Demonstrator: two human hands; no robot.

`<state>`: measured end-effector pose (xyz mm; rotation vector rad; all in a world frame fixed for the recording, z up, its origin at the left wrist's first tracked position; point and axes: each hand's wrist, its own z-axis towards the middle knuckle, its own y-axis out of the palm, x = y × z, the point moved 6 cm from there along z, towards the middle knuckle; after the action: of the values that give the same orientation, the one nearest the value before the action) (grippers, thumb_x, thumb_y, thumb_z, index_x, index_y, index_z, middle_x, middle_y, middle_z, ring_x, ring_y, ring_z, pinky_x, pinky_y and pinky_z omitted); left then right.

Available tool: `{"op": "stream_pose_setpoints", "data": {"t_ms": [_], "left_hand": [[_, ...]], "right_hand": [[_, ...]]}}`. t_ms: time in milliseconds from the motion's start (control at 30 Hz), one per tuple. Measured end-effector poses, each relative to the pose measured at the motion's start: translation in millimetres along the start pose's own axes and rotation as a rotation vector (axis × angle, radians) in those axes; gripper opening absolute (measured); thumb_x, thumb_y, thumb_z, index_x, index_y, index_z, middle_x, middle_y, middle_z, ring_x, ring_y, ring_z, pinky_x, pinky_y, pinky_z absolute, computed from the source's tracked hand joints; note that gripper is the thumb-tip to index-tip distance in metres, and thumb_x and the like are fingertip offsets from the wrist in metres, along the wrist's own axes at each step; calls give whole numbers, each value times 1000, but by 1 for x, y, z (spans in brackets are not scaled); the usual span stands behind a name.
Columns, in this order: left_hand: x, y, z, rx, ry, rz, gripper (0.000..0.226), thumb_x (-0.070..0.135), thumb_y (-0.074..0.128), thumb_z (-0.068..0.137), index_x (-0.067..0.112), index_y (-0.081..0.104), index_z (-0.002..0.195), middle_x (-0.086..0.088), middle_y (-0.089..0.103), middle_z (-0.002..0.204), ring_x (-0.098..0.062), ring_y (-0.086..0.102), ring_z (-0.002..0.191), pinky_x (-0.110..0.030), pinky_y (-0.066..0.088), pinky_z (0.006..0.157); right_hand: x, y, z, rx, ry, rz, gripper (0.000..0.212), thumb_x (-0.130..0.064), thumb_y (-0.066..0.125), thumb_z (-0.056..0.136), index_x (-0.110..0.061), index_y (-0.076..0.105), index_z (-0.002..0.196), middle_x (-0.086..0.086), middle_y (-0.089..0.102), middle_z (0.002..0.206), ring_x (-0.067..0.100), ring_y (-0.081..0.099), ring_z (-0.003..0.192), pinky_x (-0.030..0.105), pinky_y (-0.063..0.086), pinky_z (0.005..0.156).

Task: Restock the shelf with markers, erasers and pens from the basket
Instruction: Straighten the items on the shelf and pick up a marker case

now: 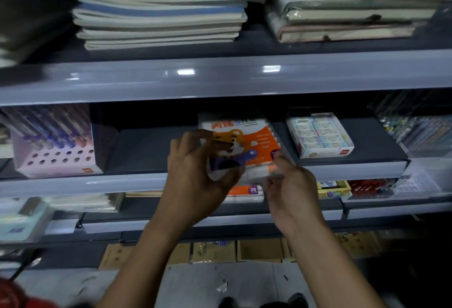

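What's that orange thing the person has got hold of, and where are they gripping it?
An orange-and-white marker pack, held in both hands at its near end: the left hand grips the near left corner, and the right hand pinches the near right corner.

— Could you read the orange marker pack [247,146]?

— No. Its print was smeared, and the left hand [195,175] covered its lower left corner, the right hand [291,185] its lower right.

— And the second pack [247,192] below?

— Mostly behind both hands; only a "36" showed.

— The red thing [14,295] bottom left?

— Cut off by the frame's corner, too blurred to name.

— The eraser box [320,135]?

— Labels too small to read.
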<state>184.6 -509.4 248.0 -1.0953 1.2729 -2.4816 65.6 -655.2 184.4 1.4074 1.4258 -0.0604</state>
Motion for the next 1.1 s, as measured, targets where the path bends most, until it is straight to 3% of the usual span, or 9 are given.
{"op": "stream_pose_setpoints", "data": {"t_ms": [67, 133, 233, 367, 433, 500, 600, 800, 1100], "left_hand": [[0, 6, -5, -27, -8, -22, 55, 63, 74, 80, 37, 66, 128, 6, 48, 143, -17, 47, 127, -29, 46, 99], [-2, 9, -6, -18, -34, -63, 58, 59, 76, 76, 38, 64, 129, 5, 53, 140, -14, 56, 119, -24, 51, 96], [-5, 11, -4, 25, -61, -105, 58, 49, 77, 76, 31, 66, 130, 1, 64, 129, -16, 65, 107, -34, 61, 90], [-3, 14, 2, 59, -38, -131, 52, 41, 81, 81, 27, 68, 129, 2, 70, 125, -13, 68, 103, -28, 61, 85], [-4, 17, 5, 77, -38, -140, 49, 36, 84, 82, 26, 69, 128, 2, 71, 124, -12, 69, 100, -21, 60, 82], [-6, 21, 7, 95, -46, -119, 47, 30, 87, 82, 23, 71, 126, 0, 72, 122, -13, 70, 98, -17, 58, 81], [-10, 27, 9, 120, -50, -54, 39, 30, 86, 85, 19, 73, 120, -2, 75, 115, -18, 73, 92, -25, 59, 78], [-15, 39, 6, 122, -57, -15, 33, 32, 80, 91, 25, 74, 123, 0, 74, 110, -17, 69, 81, -39, 61, 71], [-13, 44, 0, 127, -110, 32, 35, 33, 71, 98, 21, 72, 131, -5, 74, 122, -23, 72, 100, -42, 62, 81]], "right_hand": [[-3, 4, 2, -4, -18, 58, 34, -13, 65, 100, -4, 58, 132, 16, 76, 114, 26, 76, 103, 32, 63, 74], [-8, 6, 3, -44, -65, 2, 34, -8, 68, 96, -6, 61, 129, 14, 76, 116, 24, 75, 106, 37, 62, 85], [-15, 5, 2, -109, -187, -311, 47, -10, 76, 88, -21, 62, 132, -2, 76, 116, 13, 73, 108, 38, 56, 95], [-26, 4, 5, -81, -425, -763, 65, -25, 82, 86, -50, 46, 134, -37, 65, 109, -17, 61, 102, 5, 50, 72], [-31, 4, 8, -31, -523, -943, 63, -38, 81, 86, -48, 45, 137, -22, 60, 123, -5, 58, 113, 10, 48, 84], [-33, 2, 11, 59, -612, -1151, 68, -51, 77, 84, -36, 47, 144, -3, 50, 131, 13, 49, 125, 28, 47, 95], [-29, 1, 11, 181, -714, -1400, 77, -59, 74, 84, -28, 47, 149, 6, 43, 134, 23, 34, 131, 46, 41, 104], [-22, 6, 9, 283, -941, -1613, 60, -45, 74, 89, -24, 57, 144, 12, 43, 137, 31, 38, 128, 48, 41, 93], [-18, 1, 8, 287, -1033, -1654, 51, -42, 67, 95, -23, 60, 143, 12, 45, 132, 32, 44, 123, 45, 40, 89]]}}
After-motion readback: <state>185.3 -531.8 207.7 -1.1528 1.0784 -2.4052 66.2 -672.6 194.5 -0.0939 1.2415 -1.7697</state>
